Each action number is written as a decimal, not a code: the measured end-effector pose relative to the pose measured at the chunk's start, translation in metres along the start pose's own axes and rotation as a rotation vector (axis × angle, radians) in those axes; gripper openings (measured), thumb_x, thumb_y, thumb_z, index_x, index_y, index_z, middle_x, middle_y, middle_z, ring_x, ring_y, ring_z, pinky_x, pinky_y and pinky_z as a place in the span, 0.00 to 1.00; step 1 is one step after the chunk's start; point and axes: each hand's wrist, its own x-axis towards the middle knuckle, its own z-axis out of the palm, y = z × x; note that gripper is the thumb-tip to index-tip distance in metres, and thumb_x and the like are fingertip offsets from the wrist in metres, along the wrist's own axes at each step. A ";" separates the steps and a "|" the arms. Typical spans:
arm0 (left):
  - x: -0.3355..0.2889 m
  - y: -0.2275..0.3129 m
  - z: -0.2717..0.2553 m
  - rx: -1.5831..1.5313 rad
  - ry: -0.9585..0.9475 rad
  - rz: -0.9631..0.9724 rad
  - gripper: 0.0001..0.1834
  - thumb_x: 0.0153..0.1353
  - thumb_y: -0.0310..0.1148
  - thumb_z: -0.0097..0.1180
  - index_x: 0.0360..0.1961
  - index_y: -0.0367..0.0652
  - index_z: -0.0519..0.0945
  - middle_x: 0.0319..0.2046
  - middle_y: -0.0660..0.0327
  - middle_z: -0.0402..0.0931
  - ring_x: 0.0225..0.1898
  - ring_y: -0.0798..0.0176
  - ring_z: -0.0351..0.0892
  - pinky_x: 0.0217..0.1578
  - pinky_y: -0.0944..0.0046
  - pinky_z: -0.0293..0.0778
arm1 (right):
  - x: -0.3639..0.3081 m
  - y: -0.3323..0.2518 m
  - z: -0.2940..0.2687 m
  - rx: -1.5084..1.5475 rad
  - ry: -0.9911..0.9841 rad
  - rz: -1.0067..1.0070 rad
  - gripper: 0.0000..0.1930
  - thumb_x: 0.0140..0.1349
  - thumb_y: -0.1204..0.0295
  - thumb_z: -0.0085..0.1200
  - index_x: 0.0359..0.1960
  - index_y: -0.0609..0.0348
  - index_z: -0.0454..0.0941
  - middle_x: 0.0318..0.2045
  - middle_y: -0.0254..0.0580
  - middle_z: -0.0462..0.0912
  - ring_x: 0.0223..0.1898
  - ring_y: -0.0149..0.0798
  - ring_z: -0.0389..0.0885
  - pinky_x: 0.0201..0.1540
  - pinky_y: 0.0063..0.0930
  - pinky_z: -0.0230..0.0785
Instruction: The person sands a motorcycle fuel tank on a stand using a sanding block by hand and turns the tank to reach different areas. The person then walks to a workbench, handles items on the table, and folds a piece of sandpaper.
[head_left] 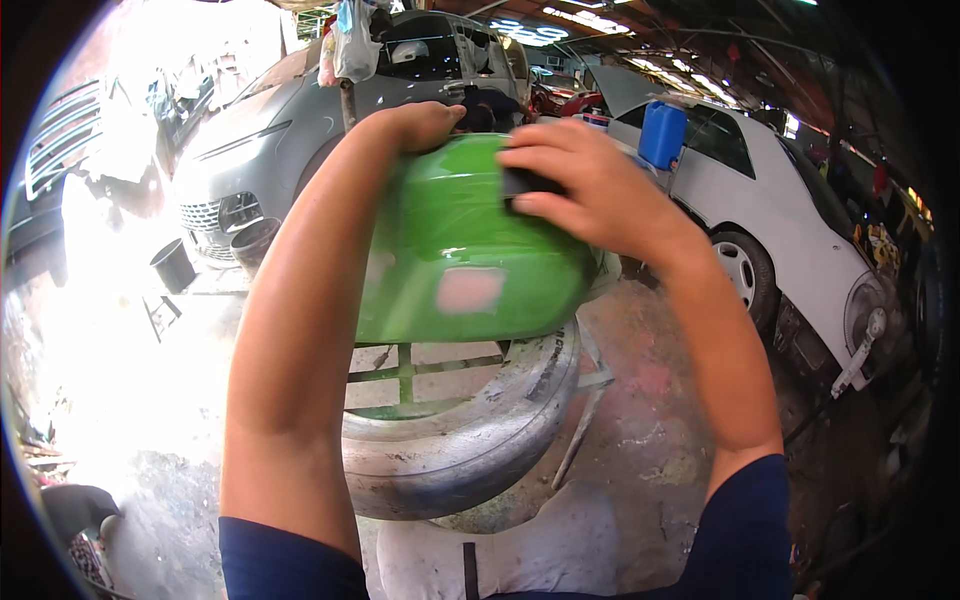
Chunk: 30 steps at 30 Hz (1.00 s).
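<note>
A glossy green painted vehicle part [450, 215], rounded and with a pale pinkish patch on its near face, rests above a grey-smeared tyre [460, 470]. I cannot tell exactly what part it is. My left hand [425, 122] grips its far left edge, the fingers partly hidden behind it. Against the upper right side of the green surface, my right hand [585, 185] presses a small black block [530, 185], with the fingers curled round it. The right hand and the part are slightly blurred. Under the part, a green-stained metal frame [405, 375] shows through the tyre's opening.
A silver-grey car [270, 130] stands at the far left, with dark buckets [172, 265] near its bumper. On the right is a white car [740, 170], a blue jerrycan [662, 135] beside it. A plastic bag [355, 45] hangs at the top. The concrete floor [640, 440] is stained.
</note>
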 end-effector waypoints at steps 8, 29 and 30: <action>0.006 0.006 0.014 0.001 0.060 0.192 0.30 0.79 0.48 0.35 0.69 0.38 0.73 0.70 0.43 0.69 0.71 0.43 0.68 0.70 0.48 0.63 | 0.045 -0.020 0.039 -0.064 0.020 -0.038 0.18 0.61 0.64 0.65 0.51 0.56 0.83 0.56 0.41 0.81 0.59 0.49 0.76 0.61 0.46 0.69; 0.013 -0.021 0.013 -0.039 0.171 -0.015 0.37 0.80 0.56 0.27 0.69 0.38 0.73 0.70 0.43 0.68 0.71 0.39 0.67 0.71 0.45 0.61 | -0.041 -0.028 -0.002 -0.136 0.082 -0.015 0.29 0.53 0.69 0.70 0.58 0.55 0.76 0.56 0.41 0.76 0.57 0.49 0.74 0.60 0.44 0.66; 0.010 -0.008 0.011 -0.044 0.171 -0.014 0.37 0.80 0.56 0.27 0.69 0.38 0.73 0.70 0.43 0.68 0.71 0.39 0.67 0.71 0.45 0.61 | -0.038 -0.029 -0.001 -0.137 0.078 -0.015 0.29 0.53 0.69 0.70 0.58 0.55 0.76 0.56 0.41 0.76 0.57 0.49 0.74 0.60 0.44 0.66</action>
